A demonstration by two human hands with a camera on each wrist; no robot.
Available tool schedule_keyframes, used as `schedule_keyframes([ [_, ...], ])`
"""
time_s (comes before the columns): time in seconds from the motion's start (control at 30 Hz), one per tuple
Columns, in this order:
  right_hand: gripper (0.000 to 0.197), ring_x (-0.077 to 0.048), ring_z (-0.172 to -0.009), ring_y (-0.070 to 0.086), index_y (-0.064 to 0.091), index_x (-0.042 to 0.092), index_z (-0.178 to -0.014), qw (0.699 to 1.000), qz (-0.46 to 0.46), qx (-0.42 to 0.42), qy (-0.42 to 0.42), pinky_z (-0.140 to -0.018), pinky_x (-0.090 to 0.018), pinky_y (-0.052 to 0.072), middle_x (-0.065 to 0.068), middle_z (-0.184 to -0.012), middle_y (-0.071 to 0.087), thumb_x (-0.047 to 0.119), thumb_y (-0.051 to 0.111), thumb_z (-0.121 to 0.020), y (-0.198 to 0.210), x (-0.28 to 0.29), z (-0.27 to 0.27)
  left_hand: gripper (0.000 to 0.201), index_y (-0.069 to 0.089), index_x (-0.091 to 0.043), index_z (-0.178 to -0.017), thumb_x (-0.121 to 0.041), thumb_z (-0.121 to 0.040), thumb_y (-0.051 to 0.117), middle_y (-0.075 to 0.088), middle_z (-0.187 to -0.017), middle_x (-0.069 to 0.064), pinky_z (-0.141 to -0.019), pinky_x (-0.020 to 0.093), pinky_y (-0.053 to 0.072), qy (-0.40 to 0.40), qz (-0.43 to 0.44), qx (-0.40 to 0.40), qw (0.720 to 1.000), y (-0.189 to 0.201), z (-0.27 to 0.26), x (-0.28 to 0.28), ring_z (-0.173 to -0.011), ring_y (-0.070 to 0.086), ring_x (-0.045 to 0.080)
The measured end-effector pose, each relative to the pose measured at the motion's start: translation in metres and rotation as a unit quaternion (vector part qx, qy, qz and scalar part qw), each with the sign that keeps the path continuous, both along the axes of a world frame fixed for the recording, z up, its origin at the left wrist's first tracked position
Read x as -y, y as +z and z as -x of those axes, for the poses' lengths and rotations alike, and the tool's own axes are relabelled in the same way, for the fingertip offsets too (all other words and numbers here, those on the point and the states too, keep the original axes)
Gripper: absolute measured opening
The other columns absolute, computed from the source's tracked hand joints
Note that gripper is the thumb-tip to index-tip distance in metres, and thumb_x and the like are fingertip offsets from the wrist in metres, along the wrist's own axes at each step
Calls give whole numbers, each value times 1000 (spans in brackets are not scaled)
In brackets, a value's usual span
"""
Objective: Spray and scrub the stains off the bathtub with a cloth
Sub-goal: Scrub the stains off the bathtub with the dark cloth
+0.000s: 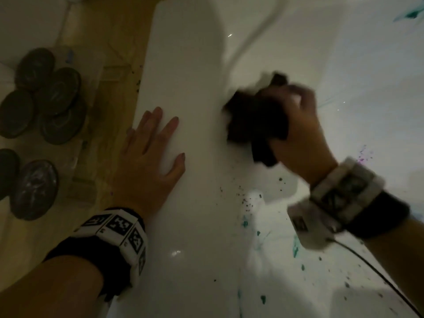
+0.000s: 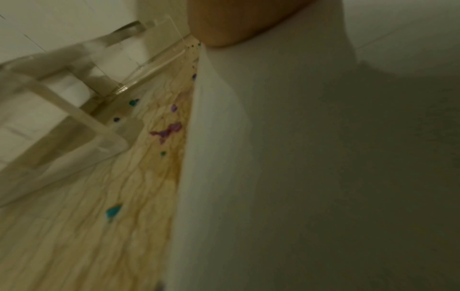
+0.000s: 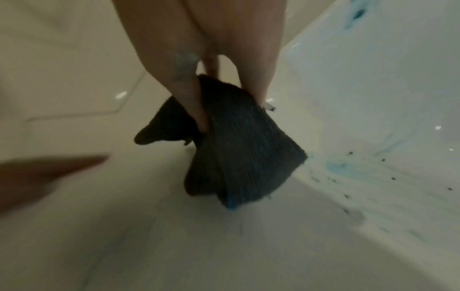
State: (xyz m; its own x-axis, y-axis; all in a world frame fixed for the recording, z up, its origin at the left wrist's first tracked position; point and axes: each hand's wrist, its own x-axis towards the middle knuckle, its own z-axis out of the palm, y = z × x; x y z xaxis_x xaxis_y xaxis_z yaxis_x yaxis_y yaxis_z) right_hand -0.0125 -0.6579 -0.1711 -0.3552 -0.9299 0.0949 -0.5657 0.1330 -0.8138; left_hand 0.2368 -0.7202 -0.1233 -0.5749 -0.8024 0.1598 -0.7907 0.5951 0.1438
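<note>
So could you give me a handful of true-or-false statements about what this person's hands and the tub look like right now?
1. The right hand grips a dark cloth. True.
2. The left hand holds a spray bottle. False: it lies flat, fingers spread, on the bathtub rim.
3. Teal stains and dark specks mark the tub. True.
4. The cloth is white. False: it is dark, almost black.
5. The floor beside the tub is spotless. False: purple and teal splashes show there.

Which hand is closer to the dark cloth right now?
Right. The right hand grips the dark cloth inside the bathtub. The left hand lies flat on the tub's rim, apart from the cloth.
</note>
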Motion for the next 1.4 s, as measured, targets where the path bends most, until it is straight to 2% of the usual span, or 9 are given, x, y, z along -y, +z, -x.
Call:
schedule_keyframes([
  [0.2,60,-23,-116,42,42,6,-130,979,-155,99,-89,-92,-8,28,-12,-140,24,29,65,-80,14,63,2,57,39,-20,-140,-40,-86,41,27,-151,3,-114,34,16,7,-10,-7,1000,1,1,-1,-139,20,10],
  [0.33,69,-23,-125,27,39,14,-138,991,-82,36,98,-108,-20,15,-11,-145,16,45,44,-77,21,12,-63,58,40,-19,-140,-39,-85,42,29,-151,5,-113,42,22,2,-16,-8,1000,2,1,0,-139,23,16],
  [0.43,59,-30,-123,38,40,22,-134,979,-34,-55,193,-107,-42,36,-6,-144,23,18,64,-80,7,-49,-91,59,40,-18,-140,-40,-85,41,28,-151,5,-114,41,21,2,-18,-2,1000,4,1,-1,-139,23,17],
  [0.53,41,-20,-111,51,59,18,-113,975,-25,29,221,-99,-20,42,-1,-124,45,7,69,-75,-5,-69,-69,58,42,-17,-139,-40,-86,42,30,-150,5,-113,37,21,4,-3,5,1000,3,1,-1,-138,25,18],
  [0.83,55,-21,-110,55,61,18,-119,986,-93,81,-109,-94,-19,41,-7,-121,56,34,71,-68,-5,65,19,57,40,-19,-139,-39,-86,42,29,-151,5,-113,41,23,6,-17,-20,1000,1,1,-2,-139,22,15],
  [1.0,30,-10,-81,54,72,9,-96,997,50,29,41,-77,7,27,-16,-99,60,24,68,-69,3,6,-57,56,40,-19,-140,-39,-88,41,29,-151,5,-113,39,22,2,-3,6,1000,0,-1,0,-139,23,17],
  [1.17,40,-15,-97,59,69,16,-106,969,-26,50,242,-88,-21,49,-7,-117,56,4,73,-69,-4,-86,-68,52,37,-21,-142,-35,-92,34,27,-152,3,-114,37,18,3,-18,2,1000,1,0,-1,-140,23,16],
  [1.27,31,-20,-90,58,70,13,-105,993,1,49,106,-83,-28,50,-12,-108,59,12,66,-74,7,-52,-29,51,37,-21,-142,-34,-93,34,27,-152,3,-114,33,15,7,-22,-3,1000,1,0,0,-140,22,15],
  [1.4,45,-22,-109,51,61,9,-118,990,-27,-6,-140,-81,-2,23,-14,-125,48,26,69,-76,14,36,17,51,36,-21,-142,-34,-93,33,25,-153,3,-114,33,15,3,-23,2,1000,1,-2,-1,-141,21,15],
])
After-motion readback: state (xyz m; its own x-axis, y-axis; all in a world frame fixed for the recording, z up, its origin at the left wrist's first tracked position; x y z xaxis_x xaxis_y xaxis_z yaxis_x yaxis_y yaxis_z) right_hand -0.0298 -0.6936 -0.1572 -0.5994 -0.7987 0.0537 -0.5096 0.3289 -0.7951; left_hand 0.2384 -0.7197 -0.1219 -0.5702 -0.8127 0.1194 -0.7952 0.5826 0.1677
